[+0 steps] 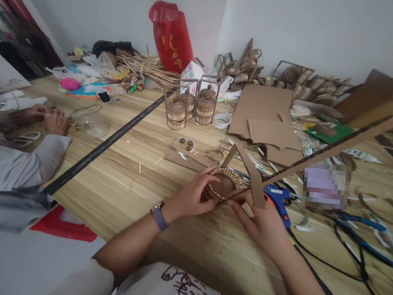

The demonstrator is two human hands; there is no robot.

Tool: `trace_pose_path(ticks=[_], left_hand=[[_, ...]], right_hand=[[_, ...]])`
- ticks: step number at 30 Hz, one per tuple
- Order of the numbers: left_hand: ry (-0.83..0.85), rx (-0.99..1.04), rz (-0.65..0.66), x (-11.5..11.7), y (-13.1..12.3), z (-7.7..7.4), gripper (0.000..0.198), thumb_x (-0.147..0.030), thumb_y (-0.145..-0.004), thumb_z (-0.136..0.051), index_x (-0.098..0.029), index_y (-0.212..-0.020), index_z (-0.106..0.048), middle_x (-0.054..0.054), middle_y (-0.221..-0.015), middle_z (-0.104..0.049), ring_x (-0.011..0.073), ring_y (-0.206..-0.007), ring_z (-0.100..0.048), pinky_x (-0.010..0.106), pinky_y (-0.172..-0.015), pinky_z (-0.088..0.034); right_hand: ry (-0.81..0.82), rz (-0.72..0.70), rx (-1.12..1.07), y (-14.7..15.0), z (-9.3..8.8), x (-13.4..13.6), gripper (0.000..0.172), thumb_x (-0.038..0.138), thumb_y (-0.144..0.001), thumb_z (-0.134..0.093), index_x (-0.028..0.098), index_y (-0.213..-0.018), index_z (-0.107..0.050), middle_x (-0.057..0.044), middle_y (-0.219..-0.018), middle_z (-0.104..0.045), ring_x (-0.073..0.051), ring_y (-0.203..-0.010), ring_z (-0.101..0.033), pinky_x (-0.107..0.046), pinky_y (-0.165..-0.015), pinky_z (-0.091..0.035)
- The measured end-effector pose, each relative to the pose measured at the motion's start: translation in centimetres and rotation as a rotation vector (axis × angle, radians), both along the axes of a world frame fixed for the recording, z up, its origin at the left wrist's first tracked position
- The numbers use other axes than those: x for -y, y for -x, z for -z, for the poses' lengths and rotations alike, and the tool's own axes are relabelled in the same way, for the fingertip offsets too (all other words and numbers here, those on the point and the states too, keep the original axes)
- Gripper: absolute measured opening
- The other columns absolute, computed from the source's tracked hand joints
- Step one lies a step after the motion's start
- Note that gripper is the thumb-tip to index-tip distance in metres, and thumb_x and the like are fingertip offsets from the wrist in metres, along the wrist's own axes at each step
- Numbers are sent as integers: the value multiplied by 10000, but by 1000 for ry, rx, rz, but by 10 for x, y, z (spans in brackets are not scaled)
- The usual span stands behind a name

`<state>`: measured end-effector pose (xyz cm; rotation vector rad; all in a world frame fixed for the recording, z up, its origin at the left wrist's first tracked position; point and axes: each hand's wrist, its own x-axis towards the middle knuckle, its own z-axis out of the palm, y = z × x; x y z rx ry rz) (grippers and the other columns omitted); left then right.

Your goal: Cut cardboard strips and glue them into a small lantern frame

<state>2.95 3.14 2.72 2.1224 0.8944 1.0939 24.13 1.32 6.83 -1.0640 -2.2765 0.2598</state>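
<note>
My left hand [197, 195] is wrapped round the left side of a small round basket [223, 185] with a beaded-looking rim and a brown inside. At the basket's near right side, my right hand [259, 221] pinches a long brown cardboard strip [324, 153]. That strip runs from the basket up to the right and has a folded part standing above the hand. A blue glue gun [279, 199] lies just right of my right hand. Beyond the basket, a small white round lid [184, 144] holds several brown beads.
Finished lidded baskets [205, 107] stand beside a tape roll [221, 120]. Behind them are a red bag [172, 38] and cardboard sheets [263, 107]. Blue-handled pliers [365, 235] and black cables lie at the right. Another person's hands [55, 120] work at the left, past a black strip [113, 142].
</note>
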Motion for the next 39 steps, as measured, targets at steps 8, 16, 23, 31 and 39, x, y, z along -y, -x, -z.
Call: trace_pose_path(ticks=[8, 16, 23, 31, 39], left_hand=[[12, 1, -54, 1, 0, 0, 378, -299, -845, -706, -185, -1141, -500, 180, -1485, -408, 292, -1413, -377, 512, -1142, -348], [2, 4, -83, 2, -2, -1, 346, -301, -848, -707, -200, -1115, -511, 172, -1480, -421, 288, -1400, -400, 516, -1126, -359], [-30, -38, -79, 2, -3, 1, 364, -316, -874, -680, -178, -1152, -490, 203, -1489, -395, 284, -1420, -367, 497, -1139, -351], [-43, -52, -66, 3, -3, 1, 436, -315, -890, -655, -190, -1258, -457, 190, -1505, -372, 289, -1431, -344, 512, -1155, -330], [-79, -90, -54, 4, -3, -1, 416, -313, -925, -601, -190, -1291, -446, 185, -1536, -317, 283, -1452, -304, 506, -1171, -319]], right_hand=[[38, 39, 65, -6, -6, 0, 137, 268, -935, -486, 211, -841, -568, -71, -830, -684, -213, -765, -670, -294, -614, -494], [-35, 33, 97, -4, -13, 1, 135, 267, -948, -461, 215, -917, -582, -87, -872, -694, -219, -777, -682, -295, -626, -518], [-70, 5, 104, -3, -16, 1, 133, 240, -951, -457, 222, -946, -589, -94, -925, -700, -233, -891, -692, -304, -681, -543], [-56, 27, 116, -3, -15, 2, 176, 253, -955, -443, 228, -983, -615, -96, -994, -707, -232, -910, -697, -310, -692, -556], [-115, 9, 122, -3, -11, 1, 182, 232, -964, -445, 202, -1078, -583, -114, -1030, -710, -224, -927, -700, -299, -704, -560]])
